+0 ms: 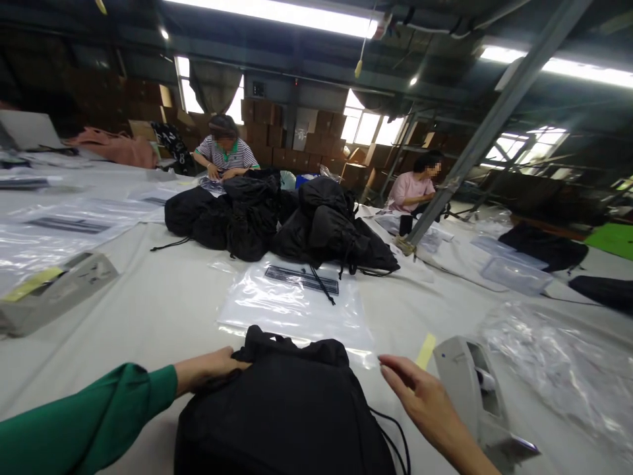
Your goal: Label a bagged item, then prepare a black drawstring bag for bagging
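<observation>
A black drawstring bag [287, 409] lies on the white-covered table in front of me, its gathered top facing away and loose cords at its right side. My left hand [215, 369] grips the bag's upper left edge; some of its fingers are hidden by the fabric. To the right of the bag, my right hand [418, 389] has its fingers stretched out, with nothing visible in them. Its fingertips are beside the near right corner of a clear plastic bag [297, 307] with a dark printed panel; whether they touch it I cannot tell.
Behind the plastic bag rises a pile of black bags [316, 224]. Grey tape dispensers stand at right [469, 389] and left [74, 284]. Crumpled clear plastic [554, 369] covers the right side. A slanted metal post [494, 125] stands beyond. Two people sit across the tables.
</observation>
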A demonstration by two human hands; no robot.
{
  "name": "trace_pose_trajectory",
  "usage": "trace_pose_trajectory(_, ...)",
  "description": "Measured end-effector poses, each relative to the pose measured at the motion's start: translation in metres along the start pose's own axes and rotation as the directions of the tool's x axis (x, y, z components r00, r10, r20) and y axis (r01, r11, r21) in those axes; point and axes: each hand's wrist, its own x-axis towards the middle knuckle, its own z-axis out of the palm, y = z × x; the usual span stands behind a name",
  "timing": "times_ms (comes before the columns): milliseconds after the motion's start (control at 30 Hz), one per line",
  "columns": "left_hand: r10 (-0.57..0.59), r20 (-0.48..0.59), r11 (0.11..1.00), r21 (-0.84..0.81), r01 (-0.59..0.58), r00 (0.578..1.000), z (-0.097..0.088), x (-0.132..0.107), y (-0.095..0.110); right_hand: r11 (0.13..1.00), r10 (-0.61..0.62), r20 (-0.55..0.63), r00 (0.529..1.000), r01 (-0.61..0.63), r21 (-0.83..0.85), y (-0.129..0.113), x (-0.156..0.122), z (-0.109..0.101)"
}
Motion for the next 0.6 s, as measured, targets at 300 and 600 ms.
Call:
trace_pose_trajectory(300,0.504,0.121,0.829,0.209,-0.518,0.855,0.003,0.023,0.072,0.923,-0.293,0.519,0.803,0.379,-0.066,-0.066,0.064,0.089)
trace_pose_trajectory(600,0.404,0.461,0.814,0.212,-0.54,0.79,0.036,0.057,0.07,0.966,-0.149,0.483,0.863,0.232,-0.116,-0.028,0.07,0.077)
